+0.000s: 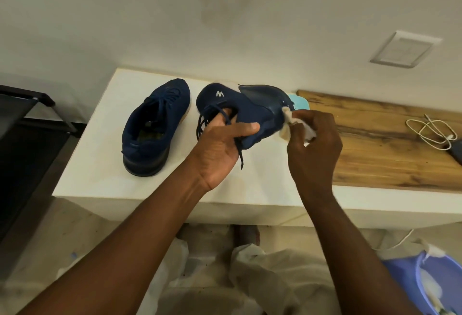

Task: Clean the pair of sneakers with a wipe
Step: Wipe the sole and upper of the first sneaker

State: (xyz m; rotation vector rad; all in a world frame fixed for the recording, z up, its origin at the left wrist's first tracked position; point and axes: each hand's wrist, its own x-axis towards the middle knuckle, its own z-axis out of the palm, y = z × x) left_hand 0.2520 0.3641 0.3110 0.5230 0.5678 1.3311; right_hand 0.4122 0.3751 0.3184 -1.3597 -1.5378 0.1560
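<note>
Two navy sneakers are in view. One sneaker [153, 124] stands upright on the white counter [92, 164] at the left. My left hand [222, 144] grips the second sneaker [250, 107] by its opening and holds it on its side above the counter, its dark sole turned to the right and its laces hanging down. My right hand [315, 144] pinches a crumpled white wipe [290, 122] against the sole edge of the held sneaker.
A wooden board [375, 144] lies to the right with a white cable [430, 132] and a dark device on it. A light blue packet [300, 102] peeks out behind the held sneaker. A purple bin [405, 279] with used wipes stands at the lower right; a dark rack [22, 119] is at the left.
</note>
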